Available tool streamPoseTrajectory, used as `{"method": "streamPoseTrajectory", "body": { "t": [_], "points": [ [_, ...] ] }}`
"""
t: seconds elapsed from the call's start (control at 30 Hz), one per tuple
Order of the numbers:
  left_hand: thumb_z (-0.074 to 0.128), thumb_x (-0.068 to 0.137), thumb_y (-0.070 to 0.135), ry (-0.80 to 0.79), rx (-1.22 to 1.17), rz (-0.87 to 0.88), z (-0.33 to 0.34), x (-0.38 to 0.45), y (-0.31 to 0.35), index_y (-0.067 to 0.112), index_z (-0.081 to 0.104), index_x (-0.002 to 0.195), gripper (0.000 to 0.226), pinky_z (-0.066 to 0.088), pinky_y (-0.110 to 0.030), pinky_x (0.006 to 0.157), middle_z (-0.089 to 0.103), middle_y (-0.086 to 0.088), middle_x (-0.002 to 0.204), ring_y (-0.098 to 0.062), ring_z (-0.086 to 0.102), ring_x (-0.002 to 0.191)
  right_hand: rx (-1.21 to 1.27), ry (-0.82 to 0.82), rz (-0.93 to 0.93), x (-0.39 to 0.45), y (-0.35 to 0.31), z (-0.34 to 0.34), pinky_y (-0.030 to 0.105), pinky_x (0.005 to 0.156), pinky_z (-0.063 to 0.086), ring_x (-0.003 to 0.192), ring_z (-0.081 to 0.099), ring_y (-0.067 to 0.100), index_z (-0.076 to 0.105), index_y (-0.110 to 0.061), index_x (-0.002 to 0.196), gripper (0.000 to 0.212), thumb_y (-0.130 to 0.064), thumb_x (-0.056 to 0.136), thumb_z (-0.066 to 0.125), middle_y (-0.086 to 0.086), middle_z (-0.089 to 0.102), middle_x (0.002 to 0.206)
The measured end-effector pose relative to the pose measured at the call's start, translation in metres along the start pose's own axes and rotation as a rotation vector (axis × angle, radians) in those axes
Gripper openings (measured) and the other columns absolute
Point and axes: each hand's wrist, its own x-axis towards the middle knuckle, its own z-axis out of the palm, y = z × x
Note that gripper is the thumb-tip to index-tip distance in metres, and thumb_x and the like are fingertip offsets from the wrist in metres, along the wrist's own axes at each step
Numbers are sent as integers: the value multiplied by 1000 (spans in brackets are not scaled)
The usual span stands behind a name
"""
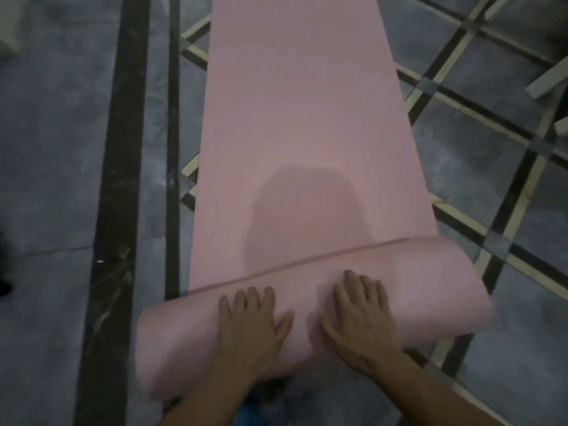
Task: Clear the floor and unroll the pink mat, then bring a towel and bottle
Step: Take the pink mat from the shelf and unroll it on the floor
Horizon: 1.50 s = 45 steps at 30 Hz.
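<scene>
Grey tiled floor (55, 149) carries the pink mat (301, 124) mostly rolled out, left hand (255, 327) and right hand (362, 321) flat, grip open, on the remaining roll; towel and bottle unseen.

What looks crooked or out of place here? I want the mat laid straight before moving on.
The pink mat lies flat, but its rolled part sits slightly askew, right end farther away than the left. Both hands, left and right, rest flat on it.
</scene>
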Motion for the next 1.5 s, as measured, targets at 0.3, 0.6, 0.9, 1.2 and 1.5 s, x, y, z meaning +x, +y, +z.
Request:
{"method": "streamPoseTrajectory", "body": {
  "t": [0.3, 0.6, 0.9, 1.2, 1.5],
  "points": [
    [25, 96, 54, 51, -145, 42, 67, -91, 28, 26, 52, 127, 49, 36, -39, 98, 54, -2, 135, -22, 48, 120, -46, -353, -41, -114, 9, 84, 65, 113, 1, 142, 27, 37, 32, -18, 149, 66, -56, 97, 16, 16, 34, 156],
    [46, 78, 69, -212, -38, 167, 223, -168, 57, 29, 16, 152, 90, 11, -55, 115, 25, 4, 158, -19, 25, 144, -38, -505, 44, -193, 41, 144, 61, 117, -3, 151, 10, 33, -2, -26, 158, 96, -71, 85, 42, 8, 12, 166],
    [48, 94, 40, -138, -13, 329, 280, -256, 63, 19, 57, 117, 32, 40, -35, 90, 57, -8, 123, -22, 52, 115, -35, -704, 81, -289, 10, 219, 40, 94, 46, 112, 59, 29, 62, -15, 124, 57, -60, 90, 54, 12, 60, 126],
    [16, 96, 61, 59, -127, 90, 315, -277, 68, 35, -9, 152, 67, 9, -60, 115, -8, -3, 165, -33, -4, 150, 84, -274, 87, -326, 28, 284, 75, 108, 3, 149, -21, 35, -29, -48, 145, 81, -79, 88, 20, -1, -33, 161],
    [8, 84, 81, 385, -66, 15, 403, -234, 57, 45, -2, 151, 77, -7, -64, 111, -8, -8, 163, -41, -11, 148, 71, 61, 164, -308, 52, 371, 63, 107, -28, 135, -47, 29, -48, -46, 130, 80, -88, 73, -13, 3, -55, 145]
  ]
}}
